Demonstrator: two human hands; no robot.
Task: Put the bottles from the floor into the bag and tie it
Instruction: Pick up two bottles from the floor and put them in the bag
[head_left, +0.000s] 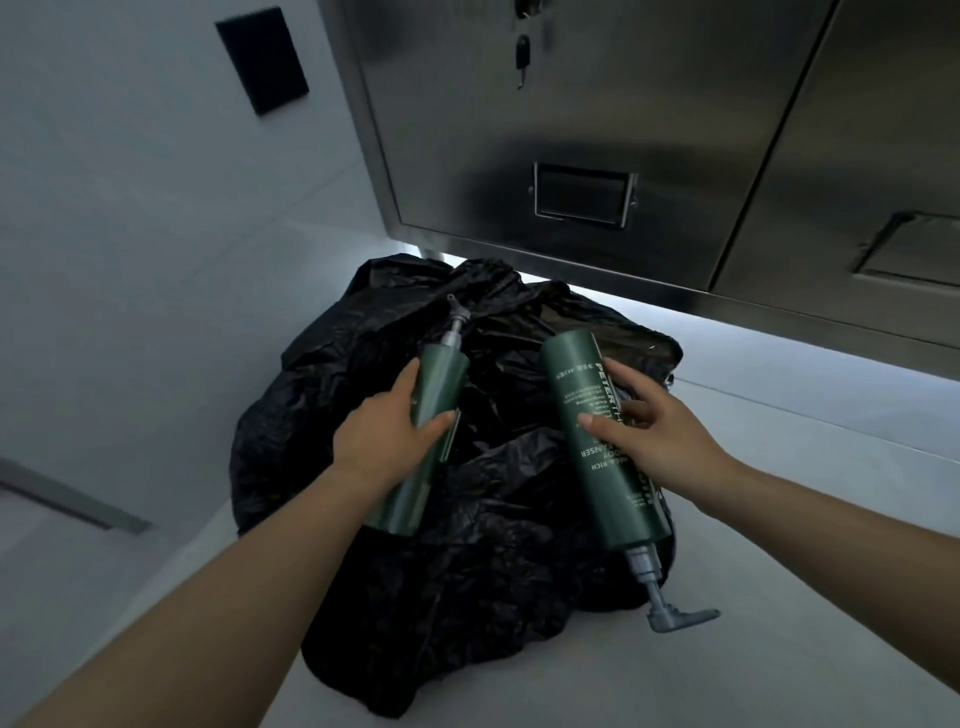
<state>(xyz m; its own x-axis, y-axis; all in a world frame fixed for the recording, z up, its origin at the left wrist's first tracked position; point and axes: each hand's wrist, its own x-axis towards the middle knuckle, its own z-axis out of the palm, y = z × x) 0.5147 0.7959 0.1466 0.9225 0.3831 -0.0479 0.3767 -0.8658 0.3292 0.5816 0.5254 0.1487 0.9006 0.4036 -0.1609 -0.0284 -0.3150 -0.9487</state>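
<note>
Two dark green pump bottles are held over the crumpled black bag (467, 519), which sits on the pale floor (779, 571). The slimmer bottle (447, 374) points its pump away, and the larger bottle (597, 467), printed with white lettering, hangs pump-down toward the bag's near edge. The left hand (384, 431) wraps the slimmer bottle's middle, thumb across the front and fingers behind, and the right hand (660, 431) grips the larger bottle the same way. Behind the bag stands a steel cabinet (571, 104) with keys (522, 52) hanging from its lock.
</note>
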